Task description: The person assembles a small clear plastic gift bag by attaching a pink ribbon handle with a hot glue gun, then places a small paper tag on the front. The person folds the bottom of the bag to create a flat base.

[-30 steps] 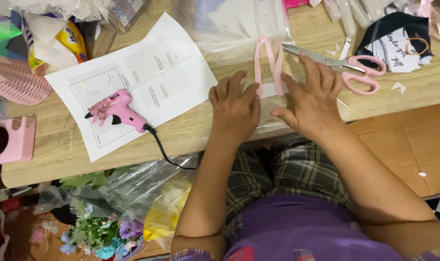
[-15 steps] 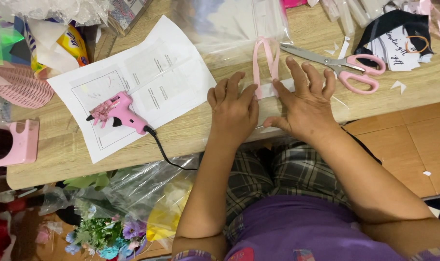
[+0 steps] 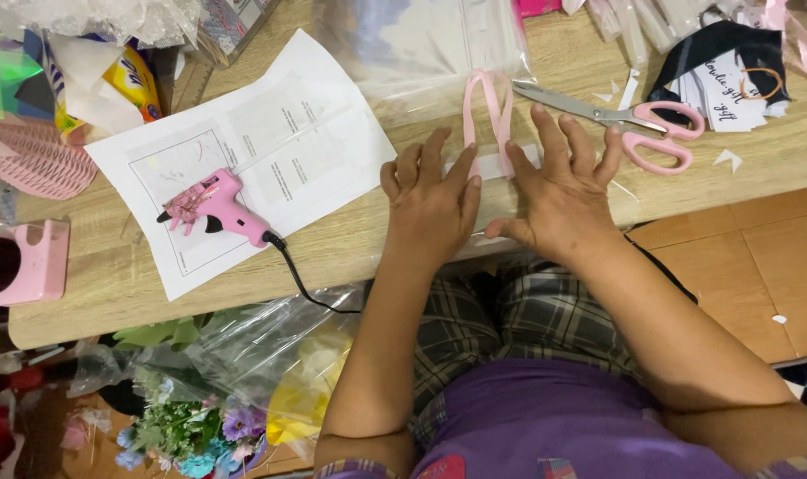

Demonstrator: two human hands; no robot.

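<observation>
since a second ago the right hand (image 3: 563, 200) has spread its fingers wider and shifted a little toward the scissors, while the left hand (image 3: 432, 200) has barely moved; both still press flat on the table edge. neither hand is closed on anything: the fingers lie open and splayed, palms down on a clear plastic sheet (image 3: 421, 44) and a white paper strip (image 3: 523, 158) that shows between the two hands. the pink ribbon loop (image 3: 488, 115) stands just beyond the fingertips, its two tails running down to the strip in the gap between the index fingers, seemingly pinned there. as a judgement, the ribbon is already folded into its loop and laid on the strip, so the shaping looks done; what seems left is fixing it, since the pink glue gun (image 3: 215, 206) lies untouched well off to the left of the left hand, on a white printed sheet (image 3: 323, 151). the pink-handled scissors (image 3: 638, 120) lie just past the right fingertips, blades pointing toward the loop. farther right of that hand sits a pile of black and white cards (image 3: 723, 75). nearer the body, below the wooden table (image 3: 350, 248), a bag of artificial flowers (image 3: 190, 426) rests to the left of the left forearm.
</observation>
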